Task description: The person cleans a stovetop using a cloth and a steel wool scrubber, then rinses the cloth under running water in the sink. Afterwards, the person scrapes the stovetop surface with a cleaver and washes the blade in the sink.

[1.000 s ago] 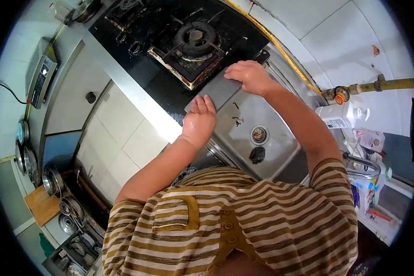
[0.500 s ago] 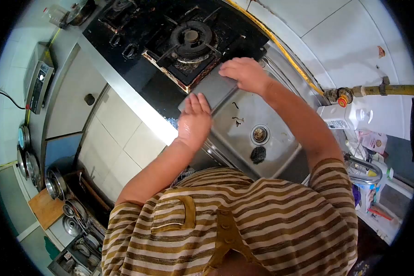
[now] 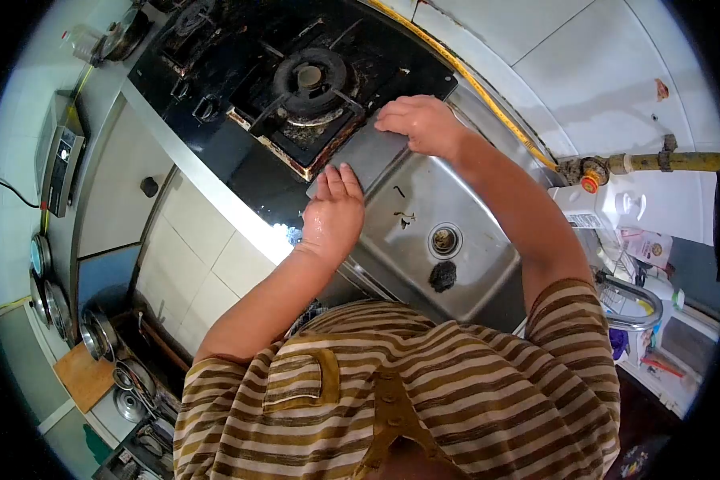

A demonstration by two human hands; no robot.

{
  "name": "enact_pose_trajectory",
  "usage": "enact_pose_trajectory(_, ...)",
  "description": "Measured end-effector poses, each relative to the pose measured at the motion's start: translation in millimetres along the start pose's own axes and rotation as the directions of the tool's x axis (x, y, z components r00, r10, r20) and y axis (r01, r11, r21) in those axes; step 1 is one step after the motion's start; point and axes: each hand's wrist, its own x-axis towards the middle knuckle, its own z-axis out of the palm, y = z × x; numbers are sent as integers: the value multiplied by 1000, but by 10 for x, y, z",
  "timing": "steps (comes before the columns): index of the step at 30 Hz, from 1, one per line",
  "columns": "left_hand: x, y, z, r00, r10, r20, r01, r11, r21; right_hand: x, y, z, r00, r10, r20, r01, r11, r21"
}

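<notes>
A flat grey metal panel [image 3: 372, 156] lies between the gas stove [image 3: 268, 152] and the steel sink [image 3: 476, 276]. My left hand [image 3: 334, 218] is on its near end, fingers close together over the top and thumb hidden. At the far end, my right hand [image 3: 424, 126] bends its fingers over the panel's edge. Both hands look closed on the panel, though their undersides cannot be seen. Wet spots shine on the back of my left hand. A dark scouring pad [image 3: 442, 277] sits in the sink beside the drain [image 3: 445, 240], and dark scraps [image 3: 404, 218] lie nearby.
A burner [image 3: 310, 78] with a rusty-edged grate stands just beyond the panel. Along the wall runs a yellow hose [image 3: 464, 72] to a gas valve [image 3: 592, 172]. A white jug [image 3: 588, 206] and a curved metal faucet [image 3: 636, 308] are at right. Pots [image 3: 96, 332] stand lower left.
The view has shifted slightly, so the stove sits lower and further left in the picture. Both hands stay at the panel's ends, and the panel keeps nearly the same place.
</notes>
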Motion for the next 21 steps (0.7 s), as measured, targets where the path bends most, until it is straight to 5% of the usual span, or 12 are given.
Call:
enact_pose_trajectory(8,29,257,2,994,93,-58,-96,994,-59,-299,69,-161,999,28,33,-30,997,72)
enact_pose_trajectory(10,65,197,47,999,11,-36,-10,999,31,-133,99,-85,1000,18,13,-18,999,45)
enact_pose_trajectory(12,137,-32,19,999,16,-50,-21,995,-96,-63,132,-20,1000,6,-11,-6,1000,21)
enact_pose_trajectory(15,98,55,66,997,48,-64,-46,998,41,-113,129,4,998,-6,-65,7,1000,21)
enact_pose_trajectory(21,73,220,-47,996,84,-37,-83,996,28,-269,122,-143,997,26,68,-32,996,77)
